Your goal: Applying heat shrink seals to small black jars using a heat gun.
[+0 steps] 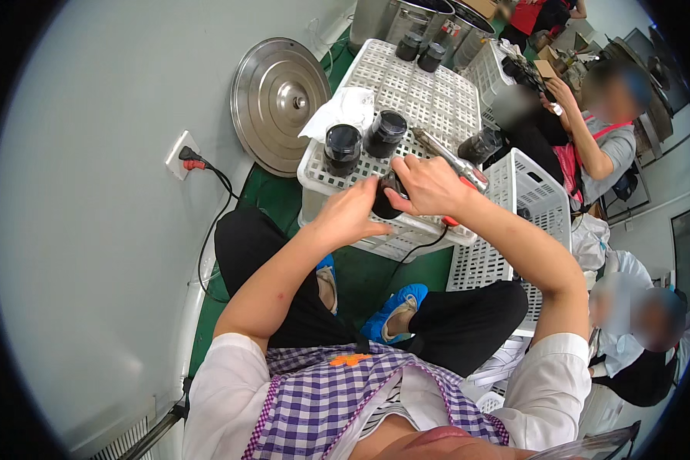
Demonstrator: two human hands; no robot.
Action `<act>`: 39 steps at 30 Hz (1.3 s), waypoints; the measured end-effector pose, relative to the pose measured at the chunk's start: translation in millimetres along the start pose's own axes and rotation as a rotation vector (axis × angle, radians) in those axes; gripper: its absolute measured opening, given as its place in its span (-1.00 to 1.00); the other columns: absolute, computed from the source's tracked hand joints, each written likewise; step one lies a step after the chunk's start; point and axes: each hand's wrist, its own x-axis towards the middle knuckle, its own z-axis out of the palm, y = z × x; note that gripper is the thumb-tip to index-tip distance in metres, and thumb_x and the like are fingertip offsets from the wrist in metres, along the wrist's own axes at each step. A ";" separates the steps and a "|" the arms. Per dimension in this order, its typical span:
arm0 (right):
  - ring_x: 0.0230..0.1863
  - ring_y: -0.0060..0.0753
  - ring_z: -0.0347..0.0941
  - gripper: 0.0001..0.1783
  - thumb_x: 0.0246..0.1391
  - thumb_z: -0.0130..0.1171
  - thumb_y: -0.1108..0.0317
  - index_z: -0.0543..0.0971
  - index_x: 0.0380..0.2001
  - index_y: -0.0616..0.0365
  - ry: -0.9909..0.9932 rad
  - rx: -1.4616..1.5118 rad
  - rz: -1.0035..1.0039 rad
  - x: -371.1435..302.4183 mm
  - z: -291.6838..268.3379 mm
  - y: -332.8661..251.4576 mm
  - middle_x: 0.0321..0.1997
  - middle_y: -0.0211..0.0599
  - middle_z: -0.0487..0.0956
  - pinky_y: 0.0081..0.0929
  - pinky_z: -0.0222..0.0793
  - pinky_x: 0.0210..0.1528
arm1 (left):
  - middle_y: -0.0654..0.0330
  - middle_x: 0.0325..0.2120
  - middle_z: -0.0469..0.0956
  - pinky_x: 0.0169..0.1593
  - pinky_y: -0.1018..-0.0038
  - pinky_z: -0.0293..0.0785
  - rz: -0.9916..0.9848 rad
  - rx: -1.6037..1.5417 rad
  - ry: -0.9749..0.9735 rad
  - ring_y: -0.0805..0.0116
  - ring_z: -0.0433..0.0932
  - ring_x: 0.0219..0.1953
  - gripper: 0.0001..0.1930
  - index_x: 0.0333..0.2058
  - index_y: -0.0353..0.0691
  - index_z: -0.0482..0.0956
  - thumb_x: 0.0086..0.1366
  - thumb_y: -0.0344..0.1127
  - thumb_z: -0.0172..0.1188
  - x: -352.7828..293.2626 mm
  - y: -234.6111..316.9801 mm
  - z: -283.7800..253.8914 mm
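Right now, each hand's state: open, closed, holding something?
Left hand: partly open beside the dark jar; contact unclear.
Right hand: closed on that jar.

Black cylindrical jars [343, 150] top a white latticed plastic crate [402, 86]
Before the crate: blue shoe covers [414, 294], green floor [353, 277], purple-and-white checked cloth apron [307, 406] bearing an orange flower [350, 359].

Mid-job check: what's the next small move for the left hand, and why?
I'd probably close the left hand gently around the dark jar to steady it. The right hand already grips the jar near the front edge of the white crate, while the left sits open beside it, thumb extended.
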 end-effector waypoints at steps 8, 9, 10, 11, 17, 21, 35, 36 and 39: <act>-0.63 -0.12 0.42 -0.49 -0.02 0.12 -0.07 0.36 -0.36 0.22 0.024 0.012 -0.002 41.7 30.8 6.0 -0.56 -0.15 0.39 -0.29 0.36 -0.60 | -0.05 -0.37 0.54 -0.31 0.23 0.50 -0.214 0.319 -0.161 -0.01 0.57 -0.35 -0.53 -0.38 -0.40 0.51 -0.03 -0.05 0.35 3.6 -24.7 -21.1; -0.61 -0.13 0.43 -0.50 -0.02 0.12 -0.07 0.36 -0.37 0.21 -0.006 0.010 0.017 43.2 33.4 5.0 -0.55 -0.15 0.39 -0.30 0.36 -0.57 | -0.04 -0.38 0.54 -0.30 0.23 0.50 -0.198 0.327 -0.127 0.01 0.57 -0.35 -0.53 -0.38 -0.40 0.52 -0.03 -0.05 0.35 4.2 -26.3 -18.3; -0.61 -0.13 0.43 -0.50 -0.02 0.12 -0.07 0.36 -0.37 0.21 -0.007 0.014 0.017 43.8 34.3 6.2 -0.55 -0.15 0.39 -0.30 0.36 -0.57 | -0.04 -0.39 0.54 -0.30 0.23 0.51 -0.179 0.332 -0.090 0.02 0.57 -0.35 -0.53 -0.38 -0.40 0.52 -0.02 -0.05 0.35 5.9 -26.1 -15.4; -0.60 -0.14 0.43 -0.51 -0.01 0.12 -0.07 0.35 -0.38 0.20 0.004 0.010 0.018 44.2 34.8 7.7 -0.55 -0.17 0.39 -0.30 0.36 -0.56 | -0.04 -0.39 0.54 -0.30 0.23 0.51 -0.182 0.333 -0.092 0.02 0.57 -0.35 -0.53 -0.38 -0.40 0.52 -0.02 -0.05 0.35 6.6 -25.8 -13.2; -0.51 -0.15 0.47 -0.30 -0.06 0.15 -0.21 0.39 -0.13 0.24 -0.038 -0.010 0.019 43.5 21.6 7.5 -0.52 -0.18 0.43 -0.31 0.37 -0.51 | -0.05 -0.39 0.54 -0.30 0.24 0.52 -0.154 0.314 -0.158 0.04 0.57 -0.33 -0.54 -0.39 -0.42 0.51 -0.01 -0.06 0.34 6.0 -14.1 -9.0; -0.43 -0.13 0.51 -0.04 -0.15 0.19 -0.29 0.25 0.14 0.24 -0.107 0.101 0.095 39.4 -15.0 9.4 -0.40 -0.14 0.51 -0.32 0.39 -0.47 | -0.07 -0.38 0.53 -0.30 0.24 0.52 -0.013 0.247 -0.206 0.02 0.56 -0.32 -0.55 -0.36 -0.43 0.48 0.02 -0.08 0.32 4.6 2.4 -5.5; 0.15 0.11 0.28 0.01 -0.23 0.35 -0.16 0.20 0.20 0.19 0.125 0.111 0.625 102.7 32.3 283.5 0.13 0.15 0.29 -0.19 0.27 0.13 | 0.22 -0.52 0.41 -0.47 0.47 0.41 0.480 -0.337 0.068 0.31 0.47 -0.50 -0.76 -0.36 -0.26 0.47 0.04 -0.28 0.29 17.9 69.0 -8.9; 0.16 0.09 0.27 0.03 -0.25 0.35 -0.16 0.19 0.22 0.15 0.108 0.043 0.597 110.1 44.7 299.8 0.13 0.10 0.31 -0.13 0.27 0.11 | 0.23 -0.52 0.38 -0.46 0.47 0.39 0.474 -0.355 0.124 0.32 0.44 -0.50 -0.77 -0.36 -0.25 0.45 0.05 -0.30 0.27 22.3 71.0 -10.9; 0.17 0.06 0.25 0.07 -0.28 0.34 -0.22 0.17 0.24 0.11 0.034 -0.095 0.607 154.5 67.6 318.6 0.14 0.06 0.32 -0.09 0.24 0.11 | 0.21 -0.46 0.45 -0.45 0.48 0.42 0.416 -0.438 0.176 0.31 0.49 -0.46 -0.75 -0.29 -0.25 0.47 0.06 -0.33 0.27 24.9 74.9 -20.1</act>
